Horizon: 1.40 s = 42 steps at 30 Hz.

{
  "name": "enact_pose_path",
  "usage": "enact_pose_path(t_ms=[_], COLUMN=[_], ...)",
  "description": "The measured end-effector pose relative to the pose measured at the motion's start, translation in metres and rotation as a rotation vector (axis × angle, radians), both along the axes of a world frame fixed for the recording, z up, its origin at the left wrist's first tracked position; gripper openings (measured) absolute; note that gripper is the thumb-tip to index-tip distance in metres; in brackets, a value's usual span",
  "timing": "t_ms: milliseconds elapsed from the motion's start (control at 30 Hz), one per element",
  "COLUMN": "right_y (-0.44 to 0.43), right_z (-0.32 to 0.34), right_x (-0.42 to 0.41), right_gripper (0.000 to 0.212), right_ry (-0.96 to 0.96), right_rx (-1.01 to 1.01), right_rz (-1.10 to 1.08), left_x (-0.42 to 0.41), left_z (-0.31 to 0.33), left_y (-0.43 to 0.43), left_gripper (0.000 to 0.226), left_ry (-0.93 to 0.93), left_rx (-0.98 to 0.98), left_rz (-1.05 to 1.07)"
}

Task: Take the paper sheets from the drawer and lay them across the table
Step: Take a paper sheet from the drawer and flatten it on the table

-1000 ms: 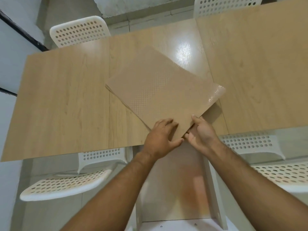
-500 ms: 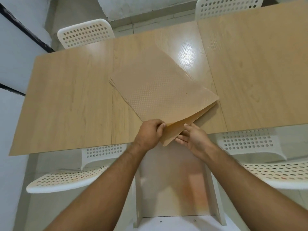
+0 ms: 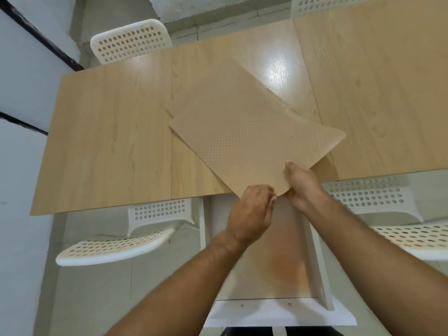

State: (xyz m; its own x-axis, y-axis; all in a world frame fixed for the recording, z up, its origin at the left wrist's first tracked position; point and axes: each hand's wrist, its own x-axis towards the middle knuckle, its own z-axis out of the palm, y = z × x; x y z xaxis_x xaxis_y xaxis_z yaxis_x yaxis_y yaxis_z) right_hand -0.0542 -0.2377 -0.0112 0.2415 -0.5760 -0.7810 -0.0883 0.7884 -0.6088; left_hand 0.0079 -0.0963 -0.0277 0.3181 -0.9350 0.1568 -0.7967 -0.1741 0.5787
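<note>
While chairs (image 3: 114, 246) flank the drawer (image 3: 278, 263), left hand (image 3: 252, 212) and right hand (image 3: 303, 183) pinch paper sheets (image 3: 242, 132).

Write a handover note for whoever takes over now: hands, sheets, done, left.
Right hand: pinches the top sheet at its near edge, thumb on top.
Left hand: fingers curled at that sheet's near corner; the grip itself is hidden.
Stack: lies askew on the table, with the top sheet off-square over it.
Drawer: open, no sheets visible inside.
Done: sheets are out of the drawer.
Left: lay the sheets across the table; none lies apart yet.
</note>
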Motion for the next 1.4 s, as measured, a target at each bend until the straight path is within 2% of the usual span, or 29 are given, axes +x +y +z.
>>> enact_pose_path(t_ms=[67, 133, 267, 367, 467, 600, 667, 733, 833, 867, 1033, 1100, 1200, 1400], right_y=[-0.004, -0.005, -0.009, -0.013, -0.017, -0.02, -0.022, -0.027, -0.033, -0.036, -0.053, -0.06, -0.068, -0.078], right_z=[-0.007, -0.009, -0.012, -0.009, -0.004, 0.006, 0.012, 0.018, 0.025, 0.028, 0.049, 0.065, 0.089, 0.12], right_x=[-0.004, -0.008, -0.018, -0.028, -0.041, -0.053, -0.057, -0.06, -0.064, -0.064, -0.068, -0.077, -0.099, -0.171], right_gripper=[0.019, 0.015, 0.015, 0.017, 0.018, 0.024, 0.023, 0.022, 0.019, 0.017, 0.016, 0.008, 0.015, 0.02], right_ry=[0.067, 0.064, -0.018, -0.113, -0.218, -0.311, -0.337, -0.34, -0.262, -0.217, -0.059, -0.007, 0.008, 0.05], right_rx=[-0.026, -0.043, -0.029, 0.008, 0.062, 0.136, 0.14, 0.122, 0.051, 0.012, -0.21, -0.305, -0.451, -0.522], right_rz=[-0.032, -0.046, -0.054, -0.025, 0.079, 0.208, 0.247, 0.282, 0.354, 0.378, 0.376, 0.347, 0.338, 0.277], left_x=[-0.004, 0.004, 0.054, 0.115, 0.172, 0.219, 0.227, 0.227, 0.211, 0.204, 0.153, 0.13, 0.097, 0.051], left_z=[0.004, 0.009, 0.023, 0.03, 0.044, 0.071, 0.086, 0.096, 0.103, 0.104, 0.11, 0.111, 0.114, 0.151], left_y=[0.0, -0.004, -0.023, -0.033, -0.03, -0.007, 0.006, 0.02, 0.04, 0.044, 0.064, 0.072, 0.079, 0.061], left_gripper=[0.018, 0.024, 0.034, 0.051, 0.072, 0.093, 0.098, 0.085, 0.034, 0.027, 0.015, 0.017, 0.022, 0.033], left_ry=[-0.013, 0.033, 0.076, -0.026, -0.015, 0.134, 0.35, 0.512, 0.479, 0.469, 0.458, 0.459, 0.458, 0.49], left_rx=[0.019, 0.051, 0.114, 0.336, 0.499, 0.531, 0.483, 0.385, 0.241, 0.217, 0.113, 0.056, -0.025, -0.122], left_rz=[-0.081, -0.069, 0.177, 0.37, 0.626, 0.957, 1.093, 1.135, 1.135, 1.124, 1.099, 1.107, 1.091, 0.953])
